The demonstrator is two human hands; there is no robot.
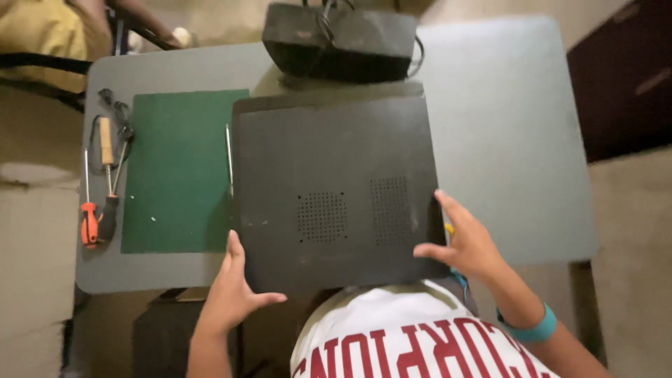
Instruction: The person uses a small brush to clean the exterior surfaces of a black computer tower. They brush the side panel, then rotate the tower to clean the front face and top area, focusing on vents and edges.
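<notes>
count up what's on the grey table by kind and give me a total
Black computer case, held by left hand and right hand: 1
Black box: 1
Green mat: 1
Screwdrivers: 3
Total: 6

The light is dim and soft, with a warm yellowish cast over the floor and a cooler grey on the table [504, 140]. No hard glare shows anywhere; only a faint sheen lies on the dark panel [332, 189] just beyond the fingers [444, 203]. Shadows are weak and diffuse, deepest under the table edge below the fingers and beneath the black box [339, 42] far beyond them. The whole picture is slightly soft and smeared, with grainy detail. Edges bend outward from wide-angle distortion, and the corners far from the fingers lose sharpness most.
</notes>
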